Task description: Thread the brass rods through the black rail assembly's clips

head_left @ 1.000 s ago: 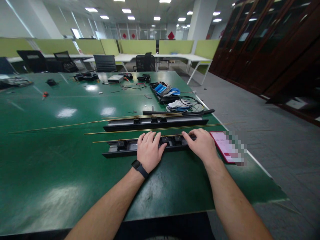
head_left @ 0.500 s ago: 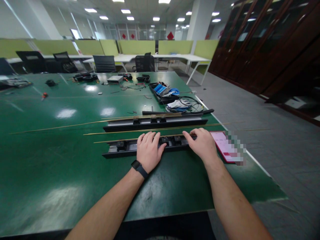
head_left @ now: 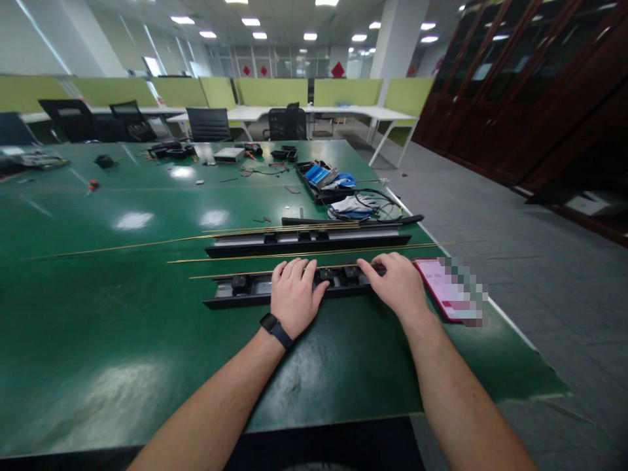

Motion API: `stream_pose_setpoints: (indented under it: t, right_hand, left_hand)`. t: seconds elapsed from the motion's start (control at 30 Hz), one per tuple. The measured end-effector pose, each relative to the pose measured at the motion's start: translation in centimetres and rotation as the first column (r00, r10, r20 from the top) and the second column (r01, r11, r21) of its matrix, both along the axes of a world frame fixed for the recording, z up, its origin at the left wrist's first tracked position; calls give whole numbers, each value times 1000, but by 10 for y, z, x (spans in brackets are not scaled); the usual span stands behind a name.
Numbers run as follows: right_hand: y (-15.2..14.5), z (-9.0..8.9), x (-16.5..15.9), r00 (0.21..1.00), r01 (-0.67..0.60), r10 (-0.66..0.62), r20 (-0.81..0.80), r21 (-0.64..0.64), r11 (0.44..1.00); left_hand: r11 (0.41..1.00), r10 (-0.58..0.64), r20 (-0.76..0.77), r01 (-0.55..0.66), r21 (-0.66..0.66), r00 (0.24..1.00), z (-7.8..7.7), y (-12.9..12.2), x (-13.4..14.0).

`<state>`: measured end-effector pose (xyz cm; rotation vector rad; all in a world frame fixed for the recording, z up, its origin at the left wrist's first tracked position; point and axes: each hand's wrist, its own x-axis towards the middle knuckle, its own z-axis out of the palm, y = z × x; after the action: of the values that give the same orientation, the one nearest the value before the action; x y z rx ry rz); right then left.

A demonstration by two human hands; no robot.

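Observation:
A black rail [head_left: 235, 303] with a silvery channel lies crosswise in front of me, with several small black blocks [head_left: 241, 283] seated in it. A thin brass rod [head_left: 226, 275] runs along its far edge and sticks out past the left end. My left hand [head_left: 294, 297], wearing a dark watch, is closed over the middle of the rail, fingers across the far edge and thumb by a block. At the right end, my right hand [head_left: 400, 281] is bent over the far edge, fingertips at the rod; its grip there is partly hidden.
Beyond lies a second black rail [head_left: 309, 247] with blocks and brass rods on it. More rods [head_left: 235, 258] lie between the rails. A red-edged phone [head_left: 434, 278] sits right of my hand, near the table edge. Farther back are a black tray [head_left: 309, 190], gloves [head_left: 348, 208] and cables.
The whole view has shifted slightly to the right. Both hands keep their places on the rail, and I see no clear movement of the rod.

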<state>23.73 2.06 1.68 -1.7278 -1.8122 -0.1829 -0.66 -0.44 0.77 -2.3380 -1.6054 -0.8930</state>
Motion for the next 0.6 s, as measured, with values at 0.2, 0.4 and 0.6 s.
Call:
stream_pose_setpoints:
  t: [0.2, 0.4, 0.6]
  right_hand:
    - [-1, 5, 6, 999, 45, -44, 17, -26, 999]
    - [-2, 4, -1, 1000, -8, 9, 27, -11, 1000]
    - [1, 2, 5, 999, 17, -17, 32, -23, 1000]
  left_hand:
    - [1000, -1, -1, 1, -1, 1000, 0, 0, 0]
    - [1000, -3, 1, 3, 1, 1000, -1, 1, -1]
    - [1000, -2, 0, 2, -1, 1000, -2, 1, -1]
